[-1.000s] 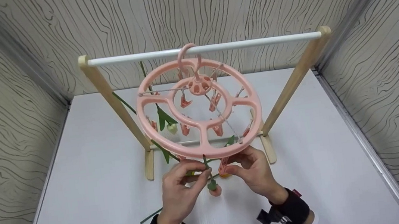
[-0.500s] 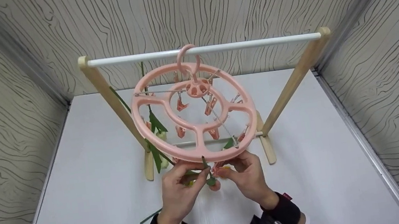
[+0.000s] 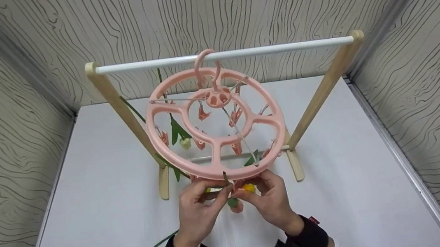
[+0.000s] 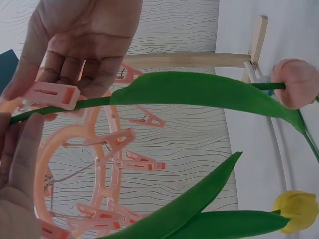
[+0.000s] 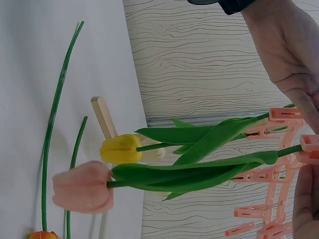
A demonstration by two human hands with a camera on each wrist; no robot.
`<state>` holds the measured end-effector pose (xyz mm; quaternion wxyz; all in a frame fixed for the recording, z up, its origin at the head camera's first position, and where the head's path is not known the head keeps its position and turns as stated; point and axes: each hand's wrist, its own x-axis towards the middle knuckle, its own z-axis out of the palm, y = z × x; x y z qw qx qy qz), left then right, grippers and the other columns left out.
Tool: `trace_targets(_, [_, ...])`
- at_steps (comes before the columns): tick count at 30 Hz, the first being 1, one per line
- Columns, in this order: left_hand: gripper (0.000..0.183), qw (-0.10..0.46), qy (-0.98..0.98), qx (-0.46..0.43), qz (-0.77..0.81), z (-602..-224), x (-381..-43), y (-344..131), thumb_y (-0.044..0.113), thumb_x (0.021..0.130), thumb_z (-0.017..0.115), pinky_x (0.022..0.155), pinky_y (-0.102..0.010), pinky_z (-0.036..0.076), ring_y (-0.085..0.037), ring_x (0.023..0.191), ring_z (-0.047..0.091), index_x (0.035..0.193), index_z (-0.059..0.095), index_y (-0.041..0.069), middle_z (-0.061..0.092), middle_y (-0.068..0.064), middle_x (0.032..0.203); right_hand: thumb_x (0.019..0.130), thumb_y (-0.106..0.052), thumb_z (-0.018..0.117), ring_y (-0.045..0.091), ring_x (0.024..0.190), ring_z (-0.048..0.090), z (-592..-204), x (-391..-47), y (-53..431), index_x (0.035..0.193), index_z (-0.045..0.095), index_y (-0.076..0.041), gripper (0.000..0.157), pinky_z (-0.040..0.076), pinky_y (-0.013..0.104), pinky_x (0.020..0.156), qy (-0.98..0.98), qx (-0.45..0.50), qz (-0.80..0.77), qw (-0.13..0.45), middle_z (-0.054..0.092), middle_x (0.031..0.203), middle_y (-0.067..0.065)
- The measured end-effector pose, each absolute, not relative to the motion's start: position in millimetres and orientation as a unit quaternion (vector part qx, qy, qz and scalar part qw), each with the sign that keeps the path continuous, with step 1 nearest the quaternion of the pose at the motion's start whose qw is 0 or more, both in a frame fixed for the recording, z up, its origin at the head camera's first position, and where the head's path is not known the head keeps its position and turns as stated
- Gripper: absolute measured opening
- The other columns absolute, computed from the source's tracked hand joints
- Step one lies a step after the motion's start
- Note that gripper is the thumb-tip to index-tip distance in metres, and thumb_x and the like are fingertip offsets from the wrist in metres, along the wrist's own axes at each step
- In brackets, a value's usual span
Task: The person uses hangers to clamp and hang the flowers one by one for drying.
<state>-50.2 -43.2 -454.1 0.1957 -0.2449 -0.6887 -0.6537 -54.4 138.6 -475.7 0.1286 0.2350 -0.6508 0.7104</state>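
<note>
My left hand (image 3: 201, 209) pinches the green stem of an artificial pink tulip (image 5: 82, 187), whose head hangs down. My right hand (image 3: 271, 202) pinches a pink clip (image 4: 54, 94) beneath the front of the round hanger. In the left wrist view that clip lies along the stem, just above the long leaf (image 4: 189, 88). The round pink hanger (image 3: 226, 175) hangs tilted by its hook from a white rod (image 3: 286, 47). A yellow tulip (image 5: 120, 149) hangs beside the pink one.
Wooden stand legs (image 3: 318, 91) rise on both sides of the hanger. A white tulip (image 3: 185, 143) hangs at its left. Several clips (image 4: 142, 163) dangle around it. A green stem (image 5: 54, 114) and an orange tulip head (image 5: 44, 235) lie on the white table (image 3: 87, 196).
My right hand has moved left with the clip, up to the pink tulip's stem. The hanger has shifted slightly left and swayed. My left hand stays in place.
</note>
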Motion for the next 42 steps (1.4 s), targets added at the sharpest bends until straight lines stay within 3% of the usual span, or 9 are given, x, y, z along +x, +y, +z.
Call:
trace_targets(10, [0.020,0.206,-0.692,-0.249,-0.645,-452.5,-49.7,-48.0,-0.012,0.085,0.079,0.072,-0.027,0.067,-0.007,0.092,0.076,0.103,0.074,-0.004,0.075,-0.016,0.096,0.089,0.014,0.074,0.010,0.103,0.072,-488.0,-58.5,153.5,0.127,0.066,-0.001,0.041,0.062,0.022,0.094,-0.686,0.265,0.670,0.102,0.075,0.116,-0.003])
trace_targets(17, [0.024,0.217,-0.696,-0.245,-0.639,-452.1,-50.7,-51.2,-0.012,0.085,0.079,0.071,-0.026,0.067,-0.007,0.090,0.076,0.105,0.075,0.002,0.075,-0.015,0.096,0.092,0.009,0.073,0.011,0.097,0.074,-522.4,-62.9,169.1,0.109,0.073,-0.006,0.023,0.064,0.024,0.084,-0.736,0.273,0.614,0.089,0.076,0.103,0.012])
trace_targets(25, [0.025,0.236,-0.705,-0.232,-0.627,-451.8,-53.7,-56.8,-0.012,0.085,0.080,0.069,-0.023,0.066,-0.007,0.088,0.074,0.103,0.077,0.005,0.075,-0.011,0.095,0.098,-0.016,0.077,0.010,0.094,0.074,-557.7,-64.2,176.2,0.107,0.078,-0.016,0.010,0.066,0.034,0.082,-0.852,0.233,0.468,0.031,0.076,0.101,-0.004])
trace_targets(32, [0.027,0.245,-0.702,-0.226,-0.630,-450.7,-55.9,-60.8,-0.013,0.084,0.079,0.070,-0.023,0.066,-0.005,0.091,0.074,0.103,0.076,0.005,0.075,-0.012,0.096,0.096,-0.017,0.078,0.019,0.098,0.073,-576.0,-66.3,173.3,0.108,0.078,-0.011,0.013,0.063,0.038,0.086,-0.905,0.251,0.343,-0.003,0.077,0.105,-0.001])
trace_targets(38, [0.026,0.242,-0.693,-0.223,-0.641,-451.9,-57.9,-61.3,-0.015,0.083,0.079,0.071,-0.023,0.067,-0.004,0.091,0.073,0.102,0.076,0.003,0.073,-0.014,0.096,0.096,-0.022,0.079,0.022,0.118,0.071,-584.8,-66.9,165.3,0.122,0.077,-0.010,0.028,0.062,0.043,0.101,-0.922,0.308,0.232,-0.026,0.076,0.128,0.004])
trace_targets(42, [0.025,0.240,-0.690,-0.224,-0.644,-453.0,-59.2,-61.4,-0.015,0.083,0.079,0.071,-0.023,0.067,-0.003,0.092,0.073,0.101,0.075,0.002,0.074,-0.015,0.097,0.094,-0.024,0.082,0.024,0.125,0.069,-590.0,-65.1,160.7,0.127,0.074,-0.011,0.037,0.061,0.045,0.105,-0.922,0.341,0.184,-0.005,0.071,0.139,0.007])
